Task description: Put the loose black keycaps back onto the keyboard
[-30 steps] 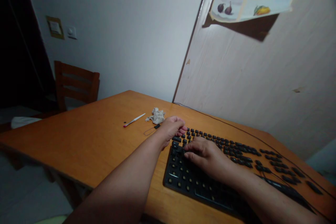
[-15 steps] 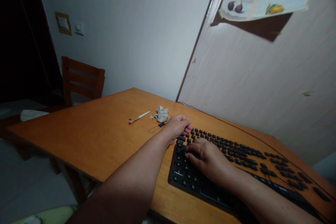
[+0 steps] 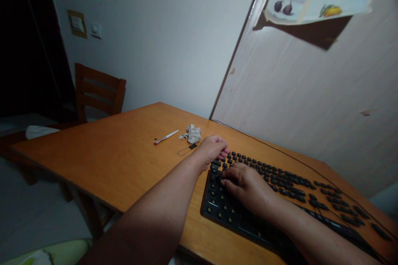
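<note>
A black keyboard base (image 3: 209, 213) lies at the table's near edge, its keycaps largely off and its small key stems showing. My right hand (image 3: 247, 182) rests over its upper left part, thumb and fingers bent together against the base. Whatever those fingertips grip is hidden. Just beyond the keyboard's corner, my left hand (image 3: 213, 148) is closed with its fingers curled beside the loose keycaps; its contents cannot be made out. Black keycaps (image 3: 273, 170) lie in rows on the wood behind the keyboard.
On the wooden table (image 3: 124, 157) lie a white toothbrush (image 3: 168, 136), a crumpled grey cloth (image 3: 192, 133) and a wire keycap puller (image 3: 192, 146). A thin cable (image 3: 264, 143) runs along the wall side. A wooden chair (image 3: 99, 91) stands at the far left.
The view has shifted slightly, so everything sits a little differently in the picture. Both hands keep nearly the same pose and place at the keyboard.
</note>
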Available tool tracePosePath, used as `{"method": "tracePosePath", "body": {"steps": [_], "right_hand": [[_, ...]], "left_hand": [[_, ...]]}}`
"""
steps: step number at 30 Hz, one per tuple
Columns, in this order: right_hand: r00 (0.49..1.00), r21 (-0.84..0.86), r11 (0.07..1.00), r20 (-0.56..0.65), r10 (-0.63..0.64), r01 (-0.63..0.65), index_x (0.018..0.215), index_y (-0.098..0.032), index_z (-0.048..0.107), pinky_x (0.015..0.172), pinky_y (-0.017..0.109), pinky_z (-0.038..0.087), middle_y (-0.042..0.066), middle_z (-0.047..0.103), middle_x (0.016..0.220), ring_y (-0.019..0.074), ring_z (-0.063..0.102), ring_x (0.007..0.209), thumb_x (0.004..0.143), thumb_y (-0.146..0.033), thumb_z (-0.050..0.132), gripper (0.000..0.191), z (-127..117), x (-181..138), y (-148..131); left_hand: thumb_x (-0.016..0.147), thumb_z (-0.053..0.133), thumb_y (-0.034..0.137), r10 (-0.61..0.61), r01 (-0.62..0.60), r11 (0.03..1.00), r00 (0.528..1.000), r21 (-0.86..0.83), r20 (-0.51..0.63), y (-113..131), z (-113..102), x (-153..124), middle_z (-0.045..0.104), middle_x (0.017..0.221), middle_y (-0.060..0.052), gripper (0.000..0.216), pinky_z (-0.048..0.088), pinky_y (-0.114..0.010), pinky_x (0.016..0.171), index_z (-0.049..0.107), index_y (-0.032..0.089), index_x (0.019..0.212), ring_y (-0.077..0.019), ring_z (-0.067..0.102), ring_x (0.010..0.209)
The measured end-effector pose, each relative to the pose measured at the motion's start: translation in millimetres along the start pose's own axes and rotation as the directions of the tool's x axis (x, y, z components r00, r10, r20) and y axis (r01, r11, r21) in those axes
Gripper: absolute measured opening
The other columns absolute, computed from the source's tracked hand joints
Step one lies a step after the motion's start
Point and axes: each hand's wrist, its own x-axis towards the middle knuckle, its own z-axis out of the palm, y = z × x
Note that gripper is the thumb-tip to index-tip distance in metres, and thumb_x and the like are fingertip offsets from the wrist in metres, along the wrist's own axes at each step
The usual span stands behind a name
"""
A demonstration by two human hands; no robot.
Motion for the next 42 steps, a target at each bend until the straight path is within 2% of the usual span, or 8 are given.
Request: {"method": "tracePosePath", "body": {"steps": [19,30,33,36,42], "right_hand": [[0.999,-0.054,0.999,0.04,0.004,-0.002,0.087,-0.019,0.069,0.076,0.031,0.044,0.006,0.063,0.088,0.0199,0.058,0.085,0.087,-0.024,0.061,0.01,-5,2,-9],[0.999,-0.039,0.998,-0.001,-0.043,0.043,0.089,-0.021,0.069,0.074,0.032,0.046,0.005,0.064,0.088,0.0203,0.059,0.083,0.088,-0.023,0.06,0.01,-3,1,-9],[0.997,-0.036,0.998,-0.061,-0.049,0.047,0.091,-0.02,0.068,0.074,0.032,0.046,0.006,0.063,0.089,0.0206,0.059,0.085,0.088,-0.024,0.059,0.009,-2,-1,-11],[0.982,-0.075,0.995,-0.174,-0.071,0.059,0.092,-0.02,0.066,0.073,0.033,0.045,0.006,0.062,0.088,0.0214,0.058,0.085,0.09,-0.025,0.057,0.011,-6,-4,-7],[0.903,-0.183,0.983,-0.418,-0.099,0.024,0.101,-0.019,0.065,0.073,0.034,0.044,0.007,0.063,0.085,0.0221,0.058,0.082,0.094,-0.03,0.054,0.018,-17,-8,13]], "left_hand": [[0.082,0.055,0.016,-0.007,0.007,1.0,1.0,-0.001,-0.016,4,2,-4,0.065,0.073,-0.003,0.003,0.042,-0.017,0.054,0.055,0.015,0.08,-0.0073,0.055,0.057],[0.081,0.055,0.017,-0.006,0.006,0.999,1.0,0.033,-0.014,5,3,-6,0.065,0.072,-0.003,0.002,0.043,-0.018,0.055,0.056,0.015,0.08,-0.0076,0.055,0.057],[0.081,0.054,0.017,0.006,-0.006,0.999,1.0,0.041,-0.01,5,3,-6,0.065,0.072,-0.003,0.003,0.043,-0.018,0.055,0.055,0.015,0.08,-0.0074,0.055,0.057],[0.081,0.055,0.018,0.029,-0.03,0.999,0.999,0.038,0.024,4,4,-6,0.066,0.075,-0.003,0.003,0.042,-0.018,0.055,0.056,0.015,0.08,-0.0073,0.055,0.058],[0.08,0.06,0.022,0.019,-0.022,1.0,0.987,0.018,0.162,5,6,-12,0.063,0.073,-0.002,0.009,0.039,-0.017,0.054,0.061,0.014,0.082,-0.0059,0.054,0.058]]}}
